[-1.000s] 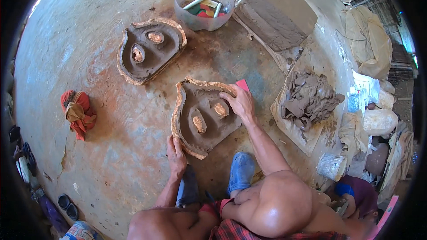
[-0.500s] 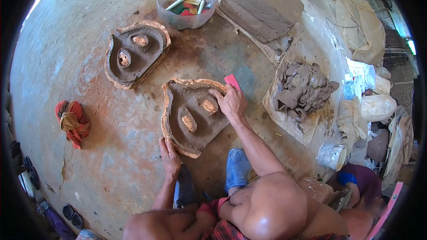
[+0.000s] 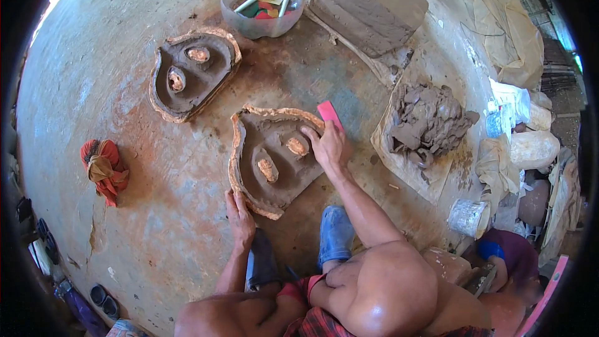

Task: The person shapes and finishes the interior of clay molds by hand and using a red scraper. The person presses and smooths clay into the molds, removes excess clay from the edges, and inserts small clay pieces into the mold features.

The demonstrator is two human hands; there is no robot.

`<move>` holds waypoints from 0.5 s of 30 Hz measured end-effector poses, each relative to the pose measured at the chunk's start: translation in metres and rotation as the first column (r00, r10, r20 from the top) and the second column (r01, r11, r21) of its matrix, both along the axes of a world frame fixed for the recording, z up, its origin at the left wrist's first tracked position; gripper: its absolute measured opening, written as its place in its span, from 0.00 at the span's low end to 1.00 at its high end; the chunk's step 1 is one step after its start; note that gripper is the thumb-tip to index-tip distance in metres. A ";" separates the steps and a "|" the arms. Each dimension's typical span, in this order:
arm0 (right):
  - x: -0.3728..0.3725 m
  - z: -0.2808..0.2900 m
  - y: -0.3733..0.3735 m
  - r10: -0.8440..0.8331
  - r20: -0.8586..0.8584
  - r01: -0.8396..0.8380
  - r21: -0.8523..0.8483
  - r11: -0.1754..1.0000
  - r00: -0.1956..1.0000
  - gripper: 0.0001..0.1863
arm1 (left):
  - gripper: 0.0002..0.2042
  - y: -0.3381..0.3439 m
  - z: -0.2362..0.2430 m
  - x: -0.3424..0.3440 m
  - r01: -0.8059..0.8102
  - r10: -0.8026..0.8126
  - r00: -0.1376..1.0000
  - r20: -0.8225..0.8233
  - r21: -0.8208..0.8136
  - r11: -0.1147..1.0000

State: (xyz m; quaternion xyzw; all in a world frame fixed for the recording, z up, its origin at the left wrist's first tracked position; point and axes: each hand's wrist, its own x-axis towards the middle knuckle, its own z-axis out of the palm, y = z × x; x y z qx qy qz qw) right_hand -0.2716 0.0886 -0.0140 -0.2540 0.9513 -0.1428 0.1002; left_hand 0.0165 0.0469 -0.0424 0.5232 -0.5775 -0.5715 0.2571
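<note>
In front of my feet lies a heart-like mould with a rough orange-brown rim, lined with grey-brown clay. Two oval lumps stand up from its clay floor. My right hand grips the mould's right rim, thumb on the clay inside and the other fingers over the outer side. My left hand rests its outstretched fingers against the lower left rim. A flat pink block sits just beyond my right hand; whether the fingers touch it is hidden. A second clay-lined mould of similar shape lies farther off, to the left.
A clear plastic bowl with tools stands at the far side. Near it is a large clay block; a heap of clay pieces lies on a sheet to the right. A tied red cloth bundle sits at left. A white bucket stands right.
My right hand has slid slightly back along the rim, its thumb drawn a little nearer the edge. The left hand keeps its place. The whole view has shifted slightly.
</note>
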 end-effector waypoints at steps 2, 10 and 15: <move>0.002 0.012 -0.006 -0.012 0.076 0.010 0.024 1.000 0.997 0.37 | 0.17 0.001 -0.006 0.009 0.022 -0.028 0.995 0.091 0.066 0.998; -0.009 0.023 0.007 0.073 0.186 -0.078 0.023 0.997 0.980 0.32 | 0.20 0.005 0.001 0.000 -0.020 0.020 1.000 0.010 0.005 1.000; -0.049 0.054 0.018 0.359 0.046 -0.352 -0.119 0.928 0.932 0.32 | 0.21 -0.029 -0.003 0.000 -0.005 0.003 0.997 0.076 0.029 1.000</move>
